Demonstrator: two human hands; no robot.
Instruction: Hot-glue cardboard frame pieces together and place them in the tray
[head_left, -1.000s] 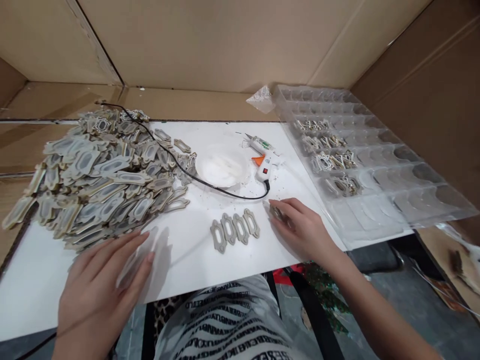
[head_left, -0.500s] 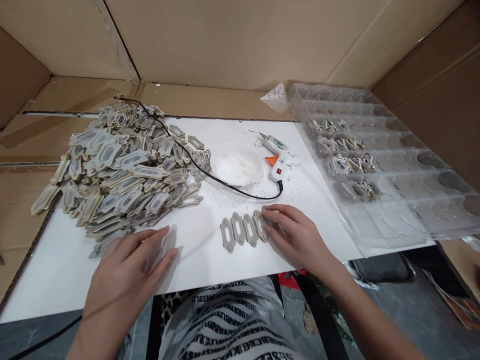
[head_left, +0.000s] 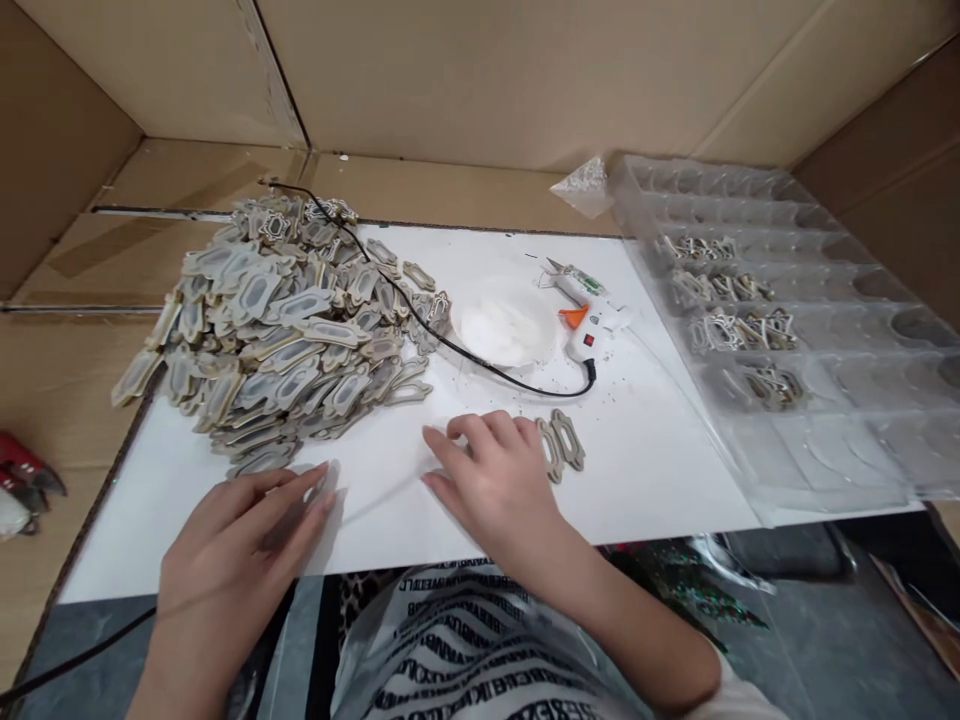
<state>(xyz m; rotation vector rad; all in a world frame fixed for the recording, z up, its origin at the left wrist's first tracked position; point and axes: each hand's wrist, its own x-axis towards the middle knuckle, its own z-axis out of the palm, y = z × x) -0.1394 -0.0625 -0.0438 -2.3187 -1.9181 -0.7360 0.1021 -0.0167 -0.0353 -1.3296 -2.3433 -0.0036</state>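
Observation:
My right hand [head_left: 499, 490] hovers low over the white board with its thumb and fingers apart and curved. It covers part of a short row of grey oval-ended frame pieces [head_left: 568, 440], of which two show past its knuckles. Whether the hand touches the covered pieces I cannot tell. My left hand [head_left: 244, 545] rests near the board's front left, thumb and forefinger slightly apart, with nothing visible between them. Just beyond it lies a large heap of similar frame pieces [head_left: 277, 340], grey with pale centres.
A white glue gun [head_left: 589, 340] with an orange trigger lies behind the row. Its black cable [head_left: 480, 365] crosses in front of a shallow white dish [head_left: 502, 325]. A clear compartment tray [head_left: 832, 395] holding small metal pieces stands at right. Red-handled pliers [head_left: 26, 465] sit far left.
My right hand has moved left from the row's right end to over its left part, hiding those pieces. My left thumb and forefinger have come closer together. The view has shifted slightly left.

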